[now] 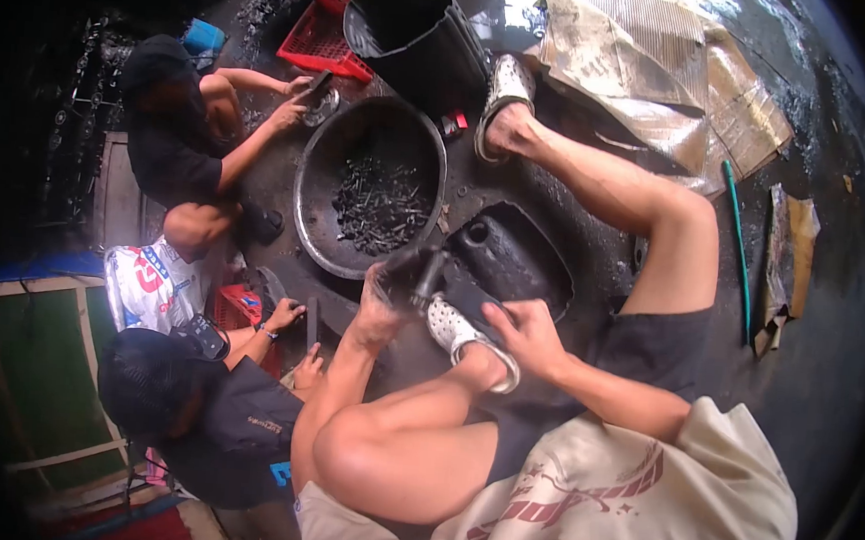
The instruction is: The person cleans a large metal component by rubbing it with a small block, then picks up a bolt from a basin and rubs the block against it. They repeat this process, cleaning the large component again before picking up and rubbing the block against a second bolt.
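Observation:
My left hand is raised in front of the basin, fingers wrapped round a dark metal part with a rounded, tube-like end. My right hand grips a flat dark bar, thumb along its top. The bar's far end comes close to the metal part over my white clog. Just beyond stands a wide black basin with a heap of small dark metal pieces in it. A black pan with a round hole lies to its right.
Two people in dark caps work at the left, each holding a dark piece. A tall black bin and a red crate stand behind the basin. Flattened cardboard and a green stick lie at the right.

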`<state>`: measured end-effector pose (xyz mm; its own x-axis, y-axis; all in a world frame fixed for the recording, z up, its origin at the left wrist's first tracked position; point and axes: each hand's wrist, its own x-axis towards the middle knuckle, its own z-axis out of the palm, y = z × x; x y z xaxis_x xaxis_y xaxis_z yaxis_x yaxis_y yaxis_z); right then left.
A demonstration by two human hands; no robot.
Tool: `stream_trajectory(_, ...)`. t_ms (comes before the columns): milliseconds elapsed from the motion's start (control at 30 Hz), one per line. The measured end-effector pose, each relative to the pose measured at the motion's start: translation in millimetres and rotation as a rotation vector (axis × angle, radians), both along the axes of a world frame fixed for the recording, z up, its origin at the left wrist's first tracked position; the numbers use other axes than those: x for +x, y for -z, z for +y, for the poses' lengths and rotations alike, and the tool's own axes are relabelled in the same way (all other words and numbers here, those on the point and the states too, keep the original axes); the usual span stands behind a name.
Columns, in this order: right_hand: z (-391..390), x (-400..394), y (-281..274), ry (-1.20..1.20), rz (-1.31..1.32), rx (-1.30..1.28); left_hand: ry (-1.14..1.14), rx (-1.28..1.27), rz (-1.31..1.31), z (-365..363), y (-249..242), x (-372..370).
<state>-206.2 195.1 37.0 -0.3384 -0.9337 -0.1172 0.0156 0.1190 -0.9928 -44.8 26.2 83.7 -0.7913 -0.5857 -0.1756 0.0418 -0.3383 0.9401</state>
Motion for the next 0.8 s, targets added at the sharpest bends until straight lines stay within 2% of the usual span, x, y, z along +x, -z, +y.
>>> stream_trajectory(67,5.9,-2.5,7.6,0.063,-0.133,-0.063,0.051,0.016,0.028,4.1,3.1,-0.9)
stream_trajectory(100,-3.5,-10.7,-20.1,0.071,-0.152,-0.123,0.100,-0.056,-0.084,0.4,17.3,9.2)
stream_trajectory(133,-12.9,-14.1,-42.8,0.080,-0.180,-0.185,0.099,-0.015,-0.097,6.3,20.2,17.8)
stream_trajectory(167,-14.9,-8.0,-40.6,0.055,-0.227,-0.173,0.100,0.006,-0.097,6.5,19.3,20.2)
stream_trajectory(267,18.2,7.5,29.9,-0.001,-0.027,-0.028,0.028,0.000,0.044,5.9,0.2,-0.9)
stream_trajectory(300,21.9,12.0,37.6,0.083,-0.126,-0.048,0.002,0.000,0.093,10.0,1.4,-1.6)
stream_trajectory(333,16.7,1.7,16.2,0.074,-0.160,-0.108,-0.019,0.024,0.125,16.2,6.6,1.3)
stream_trajectory(400,-3.8,-20.2,-48.0,0.061,-0.270,-0.202,0.140,-0.001,-0.060,3.6,13.9,15.1)
stream_trajectory(433,-7.8,-13.5,-43.1,0.052,-0.353,-0.187,0.061,-0.004,0.024,14.2,5.0,3.1)
stream_trajectory(467,3.2,-3.0,-21.5,0.037,-0.281,-0.113,-0.020,-0.013,0.111,23.1,-3.3,-5.9)
stream_trajectory(533,25.4,9.9,30.1,-0.009,-0.087,0.005,-0.013,0.022,0.109,12.8,4.8,11.7)
stream_trajectory(567,26.3,11.0,31.9,0.067,-0.158,-0.017,0.010,-0.006,0.090,4.2,8.3,11.8)
stream_trajectory(633,1.3,-15.7,-30.3,0.082,-0.201,-0.167,0.076,-0.087,0.003,-4.2,8.6,15.9)
stream_trajectory(667,-9.0,-20.6,-45.6,0.087,-0.253,-0.218,0.040,-0.145,-0.060,1.0,1.1,13.1)
stream_trajectory(700,-6.9,-14.2,-36.1,0.068,-0.205,-0.148,0.004,-0.200,-0.125,6.2,-6.5,10.2)
stream_trajectory(767,0.7,2.9,3.5,0.024,-0.088,-0.032,-0.024,-0.150,0.012,9.8,-22.9,-3.5)
stream_trajectory(800,3.8,-1.9,-5.1,0.036,-0.072,-0.049,-0.043,-0.125,0.088,8.8,-27.4,-11.0)
